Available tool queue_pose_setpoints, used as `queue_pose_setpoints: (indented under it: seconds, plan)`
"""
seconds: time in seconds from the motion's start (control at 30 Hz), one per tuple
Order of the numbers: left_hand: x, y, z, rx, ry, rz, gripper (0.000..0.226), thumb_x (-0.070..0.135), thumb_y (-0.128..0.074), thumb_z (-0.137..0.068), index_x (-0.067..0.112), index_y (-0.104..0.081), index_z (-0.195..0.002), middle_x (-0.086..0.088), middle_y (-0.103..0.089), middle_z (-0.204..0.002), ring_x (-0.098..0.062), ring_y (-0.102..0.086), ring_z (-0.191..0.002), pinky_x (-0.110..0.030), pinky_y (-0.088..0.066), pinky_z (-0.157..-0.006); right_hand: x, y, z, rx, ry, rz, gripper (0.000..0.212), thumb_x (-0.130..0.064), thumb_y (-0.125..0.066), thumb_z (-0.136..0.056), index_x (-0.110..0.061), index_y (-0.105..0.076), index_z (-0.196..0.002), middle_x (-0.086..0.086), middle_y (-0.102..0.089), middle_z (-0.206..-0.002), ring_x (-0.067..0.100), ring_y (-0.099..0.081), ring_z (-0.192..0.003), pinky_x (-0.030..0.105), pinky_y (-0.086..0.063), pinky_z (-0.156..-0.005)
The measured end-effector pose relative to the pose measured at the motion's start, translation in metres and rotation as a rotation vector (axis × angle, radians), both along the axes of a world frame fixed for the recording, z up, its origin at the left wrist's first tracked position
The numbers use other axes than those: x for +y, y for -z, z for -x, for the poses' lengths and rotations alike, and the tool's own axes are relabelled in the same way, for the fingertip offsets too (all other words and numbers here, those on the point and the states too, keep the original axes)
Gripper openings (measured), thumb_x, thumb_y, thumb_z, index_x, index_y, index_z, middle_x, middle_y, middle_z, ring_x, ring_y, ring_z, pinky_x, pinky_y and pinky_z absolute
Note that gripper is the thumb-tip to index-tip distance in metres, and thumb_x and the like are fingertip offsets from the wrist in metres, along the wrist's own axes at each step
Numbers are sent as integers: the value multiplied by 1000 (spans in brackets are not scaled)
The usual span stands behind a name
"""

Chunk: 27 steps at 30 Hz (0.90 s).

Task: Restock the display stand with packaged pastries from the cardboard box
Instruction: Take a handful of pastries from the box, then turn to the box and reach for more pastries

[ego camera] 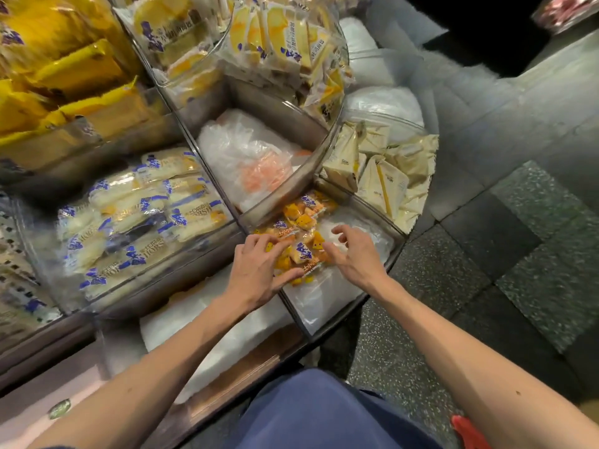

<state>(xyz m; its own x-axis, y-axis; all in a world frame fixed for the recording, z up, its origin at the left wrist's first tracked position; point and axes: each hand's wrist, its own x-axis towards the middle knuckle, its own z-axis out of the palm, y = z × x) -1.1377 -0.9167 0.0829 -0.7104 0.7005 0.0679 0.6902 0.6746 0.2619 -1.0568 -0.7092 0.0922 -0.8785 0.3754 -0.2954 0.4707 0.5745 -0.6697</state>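
Left hand (259, 273) clasps orange packets (301, 222); right hand (355, 257), spread loosely, holds nothing. Risk: slick packets slide off the white bag (324, 303) underneath.

Only one cam, head-worn wide-angle, looking steeply down from behind the left grip (259, 270) and right grip (356, 257), pretty close; stand (291, 186) ahead, floor (486, 254) off right.
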Motion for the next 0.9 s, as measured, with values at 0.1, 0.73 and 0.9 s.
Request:
queue_pose_setpoints:
  seconds: [0.1,0.73,0.9]
  plan:
    - [14,-43,6,-161,48,-166,34,50,-62,-92,17,-68,-89,2,-59,-78,-13,-52,-70,-31,-42,-64,6,-24,-30,58,80,11,25,-41,-60,-95,-20,-61,-109,-3,-60,-94,15,-56,-87,30,-39,-76]
    - [240,-168,-342,172,1392,181,33,53,-56,-92,23,-64,-103,4,-67,-91,-23,-68,-86,-31,-46,-61,-27,-87,-498,17,945,-247,64,-67,-41,-80,-22,-61,-121,-4,-59,-106,18,-55,-100,35,-46,-85]
    - [303,-127,-457,126,1542,298,30,48,-45,-100,22,-57,-109,4,-66,-104,-21,-63,-98,-34,-47,-69,3,-66,-583,-86,1148,-165,60,-70,-46,-79,-27,-56,-120,-8,-58,-107,16,-54,-103,37,-47,-88]
